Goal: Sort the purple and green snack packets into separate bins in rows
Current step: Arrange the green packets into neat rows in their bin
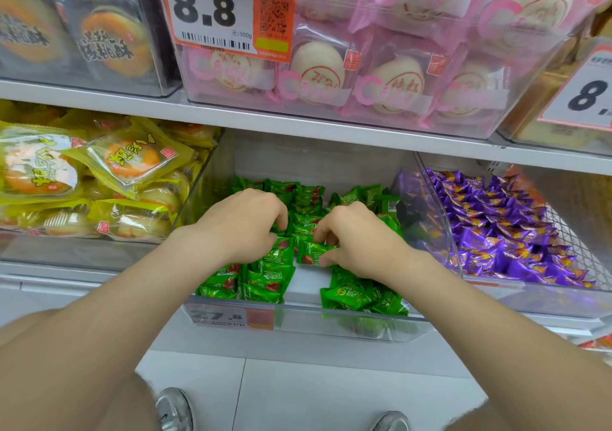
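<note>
Looking down first, two grey shoes (174, 409) stand on the white floor (331, 394). Just past them is the clear middle bin (331, 319), with a price label (231, 316) on its front wall. Green packets (265, 280) lie in it in rows at the front left and the front right, with a bare white strip between them.

Both hands reach into this bin. The right hand (361, 241) has its grip closed on one green packet (313, 254), pinched between thumb and fingers, just above the bare strip. The left hand (245, 225) is just beside it, with its fingers curled down among the packets (I cannot tell if its grip holds one or only pushes).

I think these packets are small, light and a bit puffy. The shiny wrap may slip, so a soft pinch on the flat end or across the middle seems best, with no hard squeeze.

Further back the green packets look more mixed up. The right bin (427, 198) holds the purple packets (496, 225), kept apart by a clear wall. Yellow cake packs (99, 172) fill the bin on the left. On the shelf above sit pink cake packs (390, 89) and a big price tag (212, 10)
</note>
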